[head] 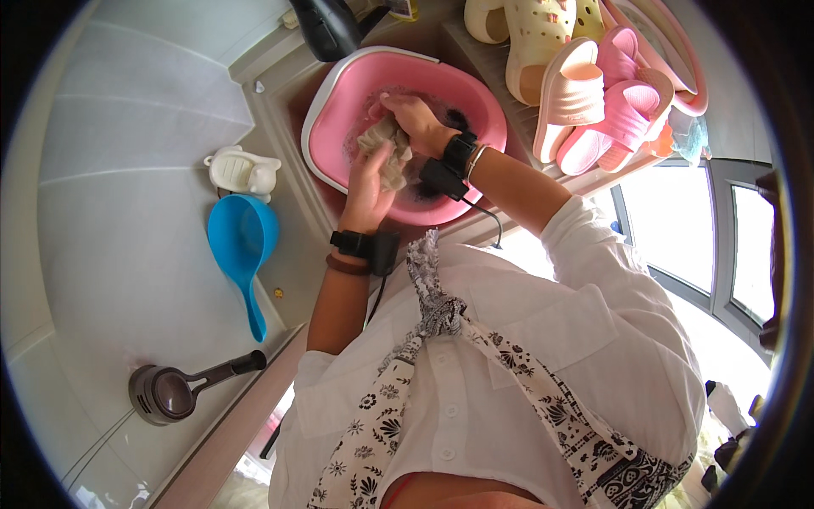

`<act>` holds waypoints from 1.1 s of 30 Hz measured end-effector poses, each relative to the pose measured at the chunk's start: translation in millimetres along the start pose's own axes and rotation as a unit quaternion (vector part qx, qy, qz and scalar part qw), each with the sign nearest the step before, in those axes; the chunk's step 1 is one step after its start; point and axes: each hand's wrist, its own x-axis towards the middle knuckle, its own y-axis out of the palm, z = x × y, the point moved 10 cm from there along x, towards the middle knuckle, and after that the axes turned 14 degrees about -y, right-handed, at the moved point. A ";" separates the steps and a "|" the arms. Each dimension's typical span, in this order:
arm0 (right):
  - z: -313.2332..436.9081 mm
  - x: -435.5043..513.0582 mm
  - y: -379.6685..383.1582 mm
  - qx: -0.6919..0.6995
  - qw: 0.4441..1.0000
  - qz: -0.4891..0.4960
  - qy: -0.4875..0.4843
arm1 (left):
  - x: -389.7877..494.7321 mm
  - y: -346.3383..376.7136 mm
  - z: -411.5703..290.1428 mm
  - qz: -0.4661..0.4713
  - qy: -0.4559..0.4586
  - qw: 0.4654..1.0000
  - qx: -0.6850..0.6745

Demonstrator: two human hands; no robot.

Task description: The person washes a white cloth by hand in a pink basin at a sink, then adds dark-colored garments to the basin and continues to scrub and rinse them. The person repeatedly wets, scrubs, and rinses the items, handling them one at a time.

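Observation:
A pink plastic basin [331,114] with a white rim stands in the sink [305,102], holding sudsy water. Over the water, my left hand [370,181] grips a wet greenish-beige cloth [389,143] from the near side. My right hand [420,124] is on the same cloth from the far right, its fingers bent around the upper part. Dark fabric [455,119] lies in the water beside my right hand, and another dark patch shows below the wrist. The cloth's lower folds are partly hidden by my hands.
A black faucet [327,32] overhangs the basin's far rim. Left of the sink are a white soap dish [241,172] and a blue ladle [245,232]. Slippers [569,95] crowd the ribbed drainboard at right. A wall-mounted hair dryer [172,391] is at lower left.

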 end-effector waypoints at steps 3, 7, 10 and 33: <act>56.5 -16.6 26.3 -0.280 0.910 0.107 -0.285 | 4.8 -3.6 -0.5 -0.018 0.002 0.994 0.106; 53.9 -87.0 91.1 -0.456 0.592 0.365 -0.555 | 6.5 -4.1 10.0 0.005 -0.035 0.990 0.134; 33.6 -48.7 70.2 -0.496 0.706 0.315 -0.395 | -0.8 6.6 19.5 0.056 -0.051 0.983 0.168; 24.2 -35.8 70.5 -0.578 0.748 0.258 -0.200 | -18.3 -2.3 7.3 0.002 -0.034 0.998 0.056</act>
